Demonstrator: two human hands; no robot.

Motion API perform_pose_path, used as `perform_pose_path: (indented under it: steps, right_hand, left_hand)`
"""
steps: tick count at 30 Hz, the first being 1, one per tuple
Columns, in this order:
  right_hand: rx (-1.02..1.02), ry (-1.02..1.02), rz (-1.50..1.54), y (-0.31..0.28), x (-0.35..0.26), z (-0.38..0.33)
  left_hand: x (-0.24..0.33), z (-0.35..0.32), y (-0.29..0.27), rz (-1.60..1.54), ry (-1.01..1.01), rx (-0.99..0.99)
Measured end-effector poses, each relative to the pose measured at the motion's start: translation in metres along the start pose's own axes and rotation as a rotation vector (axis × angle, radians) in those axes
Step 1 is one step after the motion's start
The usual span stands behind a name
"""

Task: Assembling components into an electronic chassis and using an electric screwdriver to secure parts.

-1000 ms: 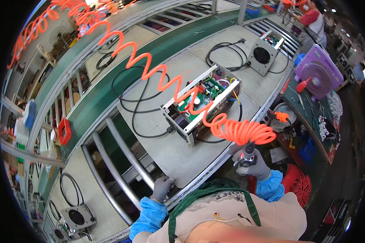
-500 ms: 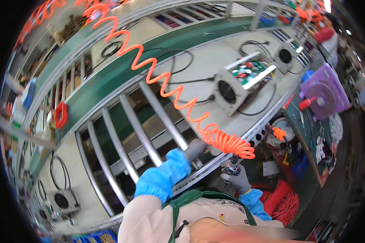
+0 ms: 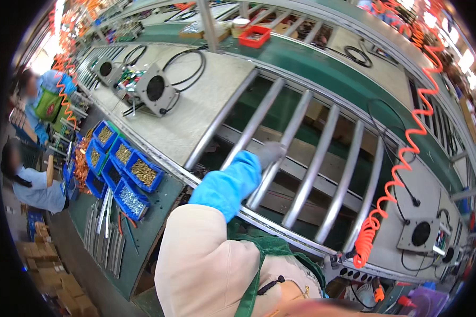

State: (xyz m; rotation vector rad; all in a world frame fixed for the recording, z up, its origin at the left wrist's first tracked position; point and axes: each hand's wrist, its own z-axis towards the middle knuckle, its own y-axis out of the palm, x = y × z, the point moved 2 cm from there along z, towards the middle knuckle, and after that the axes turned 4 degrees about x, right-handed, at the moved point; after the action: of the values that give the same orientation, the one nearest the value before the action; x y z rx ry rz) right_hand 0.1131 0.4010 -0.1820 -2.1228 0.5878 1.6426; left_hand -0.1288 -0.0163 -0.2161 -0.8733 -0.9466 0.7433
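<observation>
over steel rollers [image 3: 312, 166], my grey-gloved left hand [image 3: 270, 153], its grip unclear, has shifted nearer the grey fan-fronted metal box [image 3: 156, 89], likely easing reach; my right hand [image 3: 330, 271] seemingly clasps a dark tool [image 3: 340, 258].

Beige top [image 3: 192, 248], green apron [image 3: 283, 248], blue sleeve cover [image 3: 226, 186] and grey glove [image 3: 270, 153].

The beige top is plain and softly creased along the left arm; at its one o'clock the bright blue sleeve cover fits loosely, wrinkled across the forearm. At the cover's two o'clock the left grip [image 3: 268, 155] wears the grey glove, too blurred to show its weave. Toward five o'clock the green apron crosses the chest, with a narrow green strap [image 3: 254, 280] over the top. At the strap's three o'clock hangs a black cord [image 3: 270, 286] with knobbly ends, then a small gold-coloured ornament [image 3: 307, 290]. The right grip [image 3: 329, 271] looks grey-gloved too, small and partly hidden.
</observation>
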Motion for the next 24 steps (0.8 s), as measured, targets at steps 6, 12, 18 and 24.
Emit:
perform_pose_path:
  steps: [6, 12, 18, 24]
  right_hand:
    - [0.106, -0.159, -0.080, -0.008, 0.040, -0.003]
    - [0.263, -0.037, -0.205, -0.024, 0.084, -0.019]
    - [0.235, 0.200, -0.561, -0.037, 0.050, -0.032]
    - [-0.187, 0.522, -0.804, -0.092, -0.050, 0.010]
  left_hand:
    - [-0.241, -0.202, -0.154, 0.785, -0.881, 0.070]
    - [-0.409, -0.302, -0.217, -0.382, -1.135, 1.062]
    - [-0.382, -0.285, -0.229, -0.315, -1.307, 1.031]
    - [-0.305, -0.252, -0.235, -0.152, -1.247, 0.951]
